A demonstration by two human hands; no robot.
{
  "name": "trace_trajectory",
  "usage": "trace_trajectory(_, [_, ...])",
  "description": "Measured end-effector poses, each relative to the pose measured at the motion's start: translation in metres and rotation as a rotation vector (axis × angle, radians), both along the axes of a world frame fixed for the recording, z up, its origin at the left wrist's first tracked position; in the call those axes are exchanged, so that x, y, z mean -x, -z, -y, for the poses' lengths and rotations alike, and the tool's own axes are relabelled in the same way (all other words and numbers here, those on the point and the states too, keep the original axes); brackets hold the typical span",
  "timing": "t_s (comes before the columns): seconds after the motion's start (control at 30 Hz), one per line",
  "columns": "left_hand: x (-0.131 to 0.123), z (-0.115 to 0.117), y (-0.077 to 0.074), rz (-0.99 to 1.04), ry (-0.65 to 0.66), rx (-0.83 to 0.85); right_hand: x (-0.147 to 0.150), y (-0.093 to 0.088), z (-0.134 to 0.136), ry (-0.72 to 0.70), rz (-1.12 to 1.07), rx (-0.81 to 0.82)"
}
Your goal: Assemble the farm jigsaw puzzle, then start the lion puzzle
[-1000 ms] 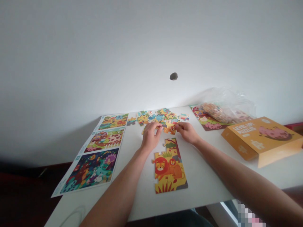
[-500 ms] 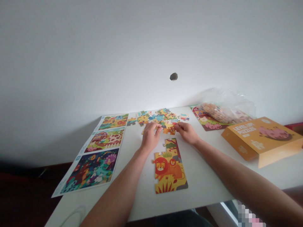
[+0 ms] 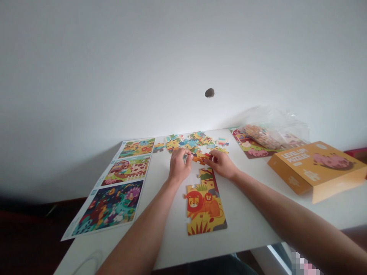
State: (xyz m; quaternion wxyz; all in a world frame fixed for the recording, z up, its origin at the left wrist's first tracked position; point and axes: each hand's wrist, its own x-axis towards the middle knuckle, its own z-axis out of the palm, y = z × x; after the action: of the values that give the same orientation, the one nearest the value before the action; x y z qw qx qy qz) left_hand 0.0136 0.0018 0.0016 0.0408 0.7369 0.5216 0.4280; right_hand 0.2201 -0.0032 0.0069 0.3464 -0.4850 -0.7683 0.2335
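Note:
A joined section of puzzle (image 3: pixel 205 208) showing two lions lies on the white table between my forearms. Just beyond it, an orange and yellow puzzle piece (image 3: pixel 200 157) is between my hands. My left hand (image 3: pixel 180 162) pinches at its left side. The fingers of my right hand (image 3: pixel 222 162) close on its right side, above the top edge of the joined section. Loose puzzle pieces (image 3: pixel 190 142) are heaped behind my hands. The fingertips partly hide the held piece.
A sheet with three pictures (image 3: pixel 107 212) lies at the left. On the right stand a yellow puzzle box (image 3: pixel 318 164) and a clear bag of pieces (image 3: pixel 263 135) on a farm picture (image 3: pixel 255 152). The wall (image 3: pixel 143 76) rises behind the table (image 3: pixel 177 248).
My right hand has shifted slightly left and nearer to me, and the piece between my hands has turned and tilted. My left hand has moved a little left.

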Motion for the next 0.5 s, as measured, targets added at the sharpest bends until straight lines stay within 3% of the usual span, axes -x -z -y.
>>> trace_trajectory(0.17, [0.0016,-0.0026,0.0033,-0.027,-0.047,-0.007,-0.0005,0.0025,-0.0016,0.001,0.0,-0.037])
trace_trajectory(0.4, [-0.0012,-0.0023,0.0047,-0.111,-0.088,0.116,-0.0008,0.0026,-0.0033,0.101,-0.052,-0.05])
trace_trajectory(0.5, [-0.0034,0.0005,0.0014,-0.135,-0.261,0.19,-0.009,0.0047,-0.0103,0.218,-0.064,-0.032])
